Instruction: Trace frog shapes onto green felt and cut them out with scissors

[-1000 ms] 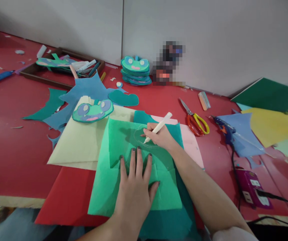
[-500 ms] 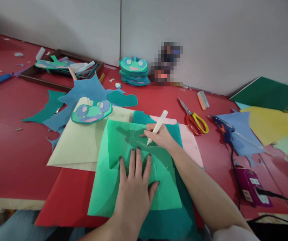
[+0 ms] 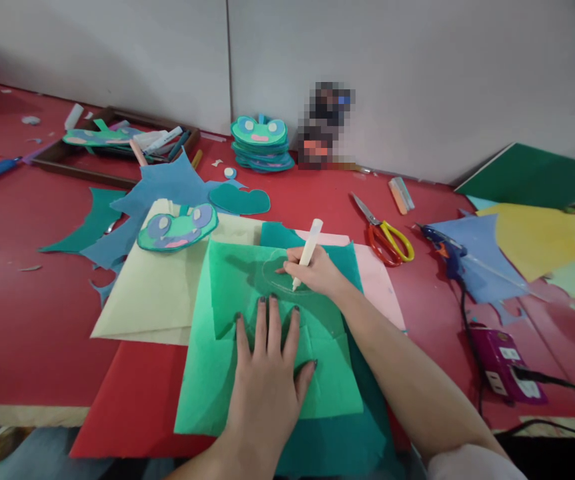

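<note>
Red surface point(image 3: 42, 320) carries light green paper point(image 3: 247, 373), pinned flat by the left hand point(image 3: 267, 380) with spread fingers while the right hand point(image 3: 317, 273) pinches a white pen point(image 3: 307, 253); firm pressure should keep the curve clean.

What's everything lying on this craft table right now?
light green sheet: one, front centre, under both hands
cream pen: one, in right hand
frog cutout: one, green-blue, on cream paper
frog stack: one pile, by wall
scissors: one, red and yellow, right of centre
glue gun: one, blue, far right
tray: one, brown, back left, holding markers
left hand: flat on sheet
right hand: gripping pen
</note>
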Demonstrator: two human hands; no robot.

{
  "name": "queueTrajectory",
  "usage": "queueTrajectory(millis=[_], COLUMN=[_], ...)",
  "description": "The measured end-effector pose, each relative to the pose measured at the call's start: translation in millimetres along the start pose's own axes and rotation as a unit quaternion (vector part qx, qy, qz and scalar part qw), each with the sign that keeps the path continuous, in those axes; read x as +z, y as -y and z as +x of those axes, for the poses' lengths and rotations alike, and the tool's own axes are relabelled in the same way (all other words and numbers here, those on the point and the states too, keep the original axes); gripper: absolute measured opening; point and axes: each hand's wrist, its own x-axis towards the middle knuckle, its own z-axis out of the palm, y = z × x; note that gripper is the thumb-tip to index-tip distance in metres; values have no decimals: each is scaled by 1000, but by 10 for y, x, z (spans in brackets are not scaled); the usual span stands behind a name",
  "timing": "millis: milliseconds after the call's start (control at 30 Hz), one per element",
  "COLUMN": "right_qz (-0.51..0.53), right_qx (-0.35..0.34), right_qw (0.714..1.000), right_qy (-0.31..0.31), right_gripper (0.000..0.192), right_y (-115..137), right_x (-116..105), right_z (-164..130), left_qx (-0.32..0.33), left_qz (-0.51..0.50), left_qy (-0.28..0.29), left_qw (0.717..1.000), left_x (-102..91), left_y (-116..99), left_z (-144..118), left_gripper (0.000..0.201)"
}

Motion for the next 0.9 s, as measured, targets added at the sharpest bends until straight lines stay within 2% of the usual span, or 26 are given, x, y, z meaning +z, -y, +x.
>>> queueTrajectory(millis=[200,400,600,900], right_qz=[26,-40,-59,33], right_qx=[-6,13,10,0], right_qw=[1000,999,998,999], right_qy=[3,-7,-2,-19], right_gripper=[35,36,38,33], right_y=[19,25,25,85], right_x=[18,-5,-14,47], right_z=[6,-3,-7,-12], left_qx=[2,0,-3,-7], left_qz=[-2,-1,-4,-7], left_qy=[3,3,5,5], left_qw=[1000,1000,1000,1000], left_x=[12,-18,-21,-23], left_y=[10,5,0,1], left_z=[4,15,3,12], left_gripper=[57,57,58,57])
